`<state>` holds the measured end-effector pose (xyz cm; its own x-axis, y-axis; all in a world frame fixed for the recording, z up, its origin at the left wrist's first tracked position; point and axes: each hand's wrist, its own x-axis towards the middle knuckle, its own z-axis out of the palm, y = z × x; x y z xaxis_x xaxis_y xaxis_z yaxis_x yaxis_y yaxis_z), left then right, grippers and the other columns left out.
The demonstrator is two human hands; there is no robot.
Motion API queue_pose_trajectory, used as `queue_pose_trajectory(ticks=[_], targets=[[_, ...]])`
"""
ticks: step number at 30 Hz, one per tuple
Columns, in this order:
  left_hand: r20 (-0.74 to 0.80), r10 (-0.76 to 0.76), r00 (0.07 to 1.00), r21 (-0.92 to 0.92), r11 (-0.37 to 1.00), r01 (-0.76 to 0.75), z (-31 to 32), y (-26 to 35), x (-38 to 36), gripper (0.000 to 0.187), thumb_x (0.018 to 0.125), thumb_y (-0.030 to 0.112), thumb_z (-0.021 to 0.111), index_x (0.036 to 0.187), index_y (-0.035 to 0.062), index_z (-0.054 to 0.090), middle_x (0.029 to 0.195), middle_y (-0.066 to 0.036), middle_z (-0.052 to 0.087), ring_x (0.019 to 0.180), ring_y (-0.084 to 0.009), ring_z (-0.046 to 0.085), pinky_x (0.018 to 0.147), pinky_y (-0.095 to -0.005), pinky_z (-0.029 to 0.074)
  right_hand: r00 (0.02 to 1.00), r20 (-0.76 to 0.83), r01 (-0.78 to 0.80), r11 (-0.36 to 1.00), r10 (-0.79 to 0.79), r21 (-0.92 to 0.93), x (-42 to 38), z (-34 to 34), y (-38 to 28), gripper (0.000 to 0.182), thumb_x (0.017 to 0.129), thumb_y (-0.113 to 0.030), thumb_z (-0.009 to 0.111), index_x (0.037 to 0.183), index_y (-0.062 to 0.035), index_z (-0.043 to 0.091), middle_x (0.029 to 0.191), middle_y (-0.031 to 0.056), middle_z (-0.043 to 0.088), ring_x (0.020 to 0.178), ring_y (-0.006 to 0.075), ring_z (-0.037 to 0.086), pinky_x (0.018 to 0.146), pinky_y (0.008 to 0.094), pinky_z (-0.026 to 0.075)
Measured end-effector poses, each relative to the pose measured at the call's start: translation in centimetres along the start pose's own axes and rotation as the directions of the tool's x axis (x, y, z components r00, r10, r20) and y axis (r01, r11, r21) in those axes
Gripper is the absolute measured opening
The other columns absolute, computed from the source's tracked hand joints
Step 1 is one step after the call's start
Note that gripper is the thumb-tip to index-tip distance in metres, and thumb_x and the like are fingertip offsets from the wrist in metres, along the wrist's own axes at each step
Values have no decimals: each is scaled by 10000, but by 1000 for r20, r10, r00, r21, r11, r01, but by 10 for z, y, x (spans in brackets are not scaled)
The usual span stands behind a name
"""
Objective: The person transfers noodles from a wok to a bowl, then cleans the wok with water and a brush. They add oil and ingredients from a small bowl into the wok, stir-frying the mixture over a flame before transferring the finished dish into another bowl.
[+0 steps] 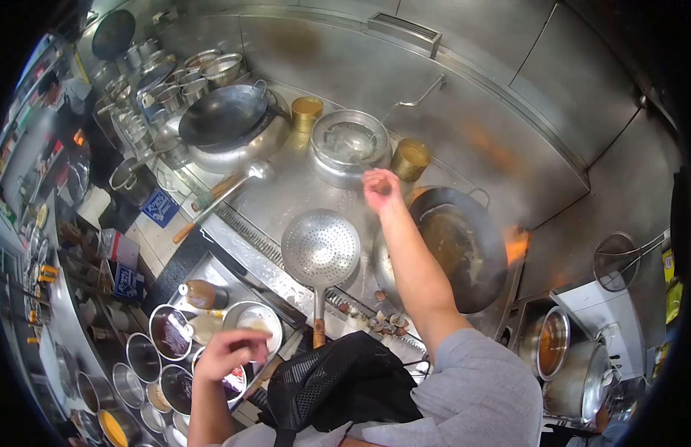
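My right hand (381,189) is stretched out over the stove, by the near rim of a steel pot of water (350,143), its fingers curled; what they hold, if anything, is hidden. Beneath my right arm and to its right sits a dark wok (461,253) with brownish liquid in it. My left hand (232,353) hovers above the bowls at the lower left, fingers bent, near a white-rimmed bowl (254,322). A perforated strainer (320,246) with a wooden handle lies between my arms.
Flames (517,244) show right of the wok. A second wok (223,115), a ladle (260,170) and two brass-coloured tins stand behind. A pot of orange liquid (554,343) is at the right. A person (71,91) stands far left.
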<state>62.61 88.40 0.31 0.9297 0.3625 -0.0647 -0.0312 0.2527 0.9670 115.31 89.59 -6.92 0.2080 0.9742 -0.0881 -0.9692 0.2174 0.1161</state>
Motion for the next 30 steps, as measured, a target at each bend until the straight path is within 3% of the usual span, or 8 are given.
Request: queue_pose_trajectory(ticks=[8, 11, 16, 19, 23, 25, 27, 30], targets=[[-81, -293, 953, -226, 936, 269, 62, -177, 78, 549, 924, 94, 661, 1409, 2, 419, 1145, -104, 588, 917, -176, 619, 783, -331, 543, 992, 88, 115, 959, -95, -260, -201, 51, -4, 150, 949, -81, 505, 862, 37, 476, 783, 42, 482, 543, 63, 527, 511, 236, 495], [-269, -149, 951, 625, 725, 290, 84, -257, 102, 888, 741, 217, 807, 1442, -42, 326, 1187, -244, 549, 1030, -349, 602, 917, -398, 503, 991, -29, 117, 937, -134, -330, -279, 73, -8, 166, 962, -111, 512, 852, 9, 481, 697, -9, 463, 531, 57, 508, 508, 220, 469], [-263, 33, 964, 871, 437, 223, 125, -283, 120, 885, 722, 181, 775, 1451, -1, 308, 1183, -279, 559, 1120, -441, 542, 997, -488, 439, 852, -348, 140, 811, -391, -569, -387, 91, -1, 108, 930, -80, 561, 952, -120, 464, 740, 15, 499, 551, 56, 506, 484, 211, 450], [-264, -95, 960, 830, 483, 277, 136, -285, 132, 883, 716, 171, 772, 1464, 77, 313, 1184, -284, 561, 1122, -461, 535, 995, -520, 427, 723, -529, -2, 764, -444, -645, -436, 89, 12, 172, 921, -59, 565, 985, -163, 444, 760, 23, 504, 556, 60, 506, 451, 210, 432], [-232, -98, 968, 837, 487, 250, 144, -296, 140, 853, 723, 157, 764, 1450, 126, 320, 1128, -280, 602, 1060, -476, 571, 966, -521, 442, 827, -437, 48, 820, -353, -570, -488, 43, -14, 178, 910, -43, 551, 1035, -129, 457, 758, 23, 497, 554, 55, 501, 432, 204, 418], [-208, -40, 977, 855, 478, 202, 135, -308, 143, 801, 730, 130, 764, 1414, 81, 349, 1089, -252, 626, 1022, -429, 611, 938, -480, 472, 855, -360, 87, 787, -374, -611, -509, -5, -16, 419, 892, -17, 551, 1291, -101, 454, 756, 41, 521, 557, 84, 526, 430, 237, 430], [-237, -128, 963, 578, 778, 246, 122, -318, 148, 702, 738, 100, 767, 1347, 39, 423, 1091, -197, 635, 1010, -321, 630, 891, -414, 502, 611, -138, -63, 126, -779, -990, -526, -48, 9, 745, 870, 26, 540, 1537, -140, 253, 766, 59, 554, 563, 116, 550, 425, 269, 436], [-209, -235, 949, 127, 956, 265, 143, -223, 132, 469, 836, 6, 659, 1278, 13, 504, 1136, -105, 631, 1016, -205, 613, 869, -328, 506, 359, 150, -459, -314, -921, -831, -585, -122, 28, 909, 854, 65, 481, 1587, -191, 8, 743, 94, 551, 499, 180, 530, 448, 334, 466]])
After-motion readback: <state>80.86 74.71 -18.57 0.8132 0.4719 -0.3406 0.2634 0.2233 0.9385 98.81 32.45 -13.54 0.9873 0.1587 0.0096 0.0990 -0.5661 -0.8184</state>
